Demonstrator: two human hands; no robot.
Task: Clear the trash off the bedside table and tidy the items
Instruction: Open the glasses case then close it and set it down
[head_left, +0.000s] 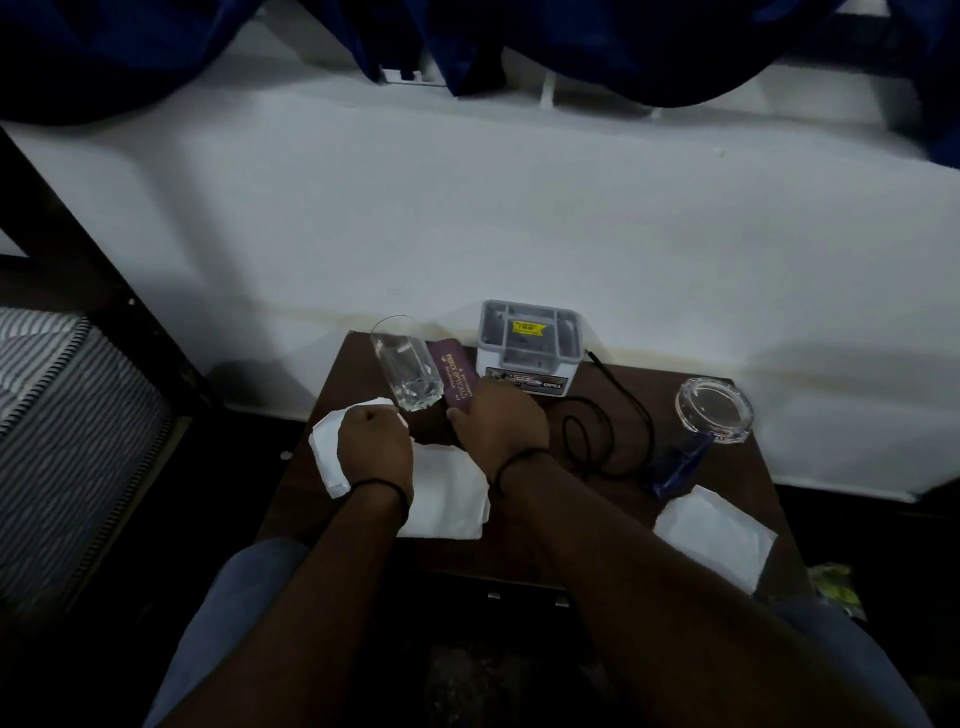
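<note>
**A:** How far along are you?

**B:** Early, I'd judge. The bedside table (519, 551) carries plenty: a white tissue (447, 493) near its front-left part, a second tissue (717, 535) at its front-right corner, and a blue wrapper (680, 467) just behind that one. None of that trash is off the surface yet.

**A:** And the things to keep?

**B:** A drinking glass (402, 369) near the back-left corner, a maroon glasses case (454, 376) just beside it, a small white box (527, 351) at the back edge, a black cable (597, 436) looped in the middle, and a glass ashtray (714, 410) at the right edge. They look unsorted to me.

**A:** What are my hands doing?

**B:** My left hand (374, 441) is curled into a fist over the left end of the tissue, fingers together, white paper poking out around it, so I read it as clamped on the tissue. My right hand (498, 415) lies palm down on the near end of the glasses case, thumb at its side; I cannot tell whether it grips or only rests. Both forearms reach in from the front edge.
</note>
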